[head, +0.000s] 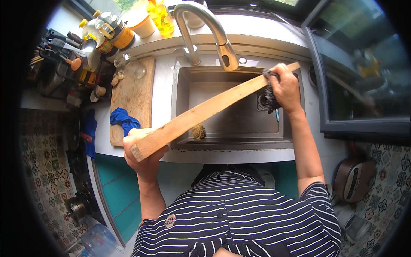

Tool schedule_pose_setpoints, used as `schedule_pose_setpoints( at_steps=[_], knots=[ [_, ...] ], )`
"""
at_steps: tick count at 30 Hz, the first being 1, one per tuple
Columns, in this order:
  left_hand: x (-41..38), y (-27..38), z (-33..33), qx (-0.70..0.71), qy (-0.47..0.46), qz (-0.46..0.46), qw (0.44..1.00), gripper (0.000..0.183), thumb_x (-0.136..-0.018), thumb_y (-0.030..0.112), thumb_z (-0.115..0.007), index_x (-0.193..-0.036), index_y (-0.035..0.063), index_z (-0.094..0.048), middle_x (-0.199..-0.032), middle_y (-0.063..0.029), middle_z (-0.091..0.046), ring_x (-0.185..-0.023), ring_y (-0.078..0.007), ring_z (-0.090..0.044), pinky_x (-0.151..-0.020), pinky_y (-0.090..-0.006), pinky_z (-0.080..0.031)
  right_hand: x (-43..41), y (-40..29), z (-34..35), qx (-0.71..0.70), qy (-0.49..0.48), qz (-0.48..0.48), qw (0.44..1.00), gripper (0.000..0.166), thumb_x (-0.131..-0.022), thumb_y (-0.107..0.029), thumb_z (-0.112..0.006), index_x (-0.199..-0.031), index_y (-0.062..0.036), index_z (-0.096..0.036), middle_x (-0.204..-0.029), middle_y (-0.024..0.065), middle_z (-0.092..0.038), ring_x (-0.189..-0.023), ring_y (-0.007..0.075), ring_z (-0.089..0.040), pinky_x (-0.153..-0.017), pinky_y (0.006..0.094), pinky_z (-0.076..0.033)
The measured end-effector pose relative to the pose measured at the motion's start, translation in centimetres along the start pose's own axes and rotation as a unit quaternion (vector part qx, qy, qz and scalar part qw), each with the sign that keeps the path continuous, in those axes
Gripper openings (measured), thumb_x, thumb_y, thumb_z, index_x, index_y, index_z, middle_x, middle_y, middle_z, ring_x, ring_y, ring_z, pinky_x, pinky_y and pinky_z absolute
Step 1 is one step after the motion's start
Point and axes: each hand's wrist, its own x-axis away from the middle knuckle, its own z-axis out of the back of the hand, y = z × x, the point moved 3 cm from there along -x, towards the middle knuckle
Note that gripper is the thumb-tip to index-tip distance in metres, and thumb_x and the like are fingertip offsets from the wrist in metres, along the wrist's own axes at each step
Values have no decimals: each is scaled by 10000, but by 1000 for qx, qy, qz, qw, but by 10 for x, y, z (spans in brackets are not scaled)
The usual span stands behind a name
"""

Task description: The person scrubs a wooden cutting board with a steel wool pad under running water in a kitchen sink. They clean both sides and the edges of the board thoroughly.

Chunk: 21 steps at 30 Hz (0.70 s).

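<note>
A long wooden board slants across the stainless steel sink, its near end at lower left and its far end at upper right. My left hand grips the near end from beneath. Near the far end, my right hand presses a dark scrubbing cloth or mesh around the board. Under the board, a tan fibrous scrubber lies at the sink's front left. The faucet arches over the sink's back, above the board. No running water is visible.
Left of the sink, a cutting board bears a blue cloth, a glass jar and garlic-like pieces. Bottles and a utensil rack stand at back left. An opened window pane juts in at right.
</note>
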Motion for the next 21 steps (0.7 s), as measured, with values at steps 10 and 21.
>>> schedule_pose_setpoints(
  at_steps=[10, 21],
  knots=[
    [7, -10, 7, -13, 27, 31, 999, 365, -655, 14, -721, -961, -15, -524, -866, -97, -604, -778, -231, -591, -749, -330, -459, 6, -73, -17, -89, 36, 140, 986, 93, -798, -105, -635, -851, -43, -590, -793, 131, -592, -768, 309, -593, -697, 388, -497],
    [4, -13, 9, -48, -2, -20, 999, 321, -794, 151, -723, -935, 20, -466, -830, -95, -588, -757, -224, -573, -703, -343, -455, 8, -17, -13, -49, 68, 126, 988, 116, -774, -143, -645, -820, -49, -596, -838, 126, -610, -823, 312, -598, -731, 404, -496]
  ],
)
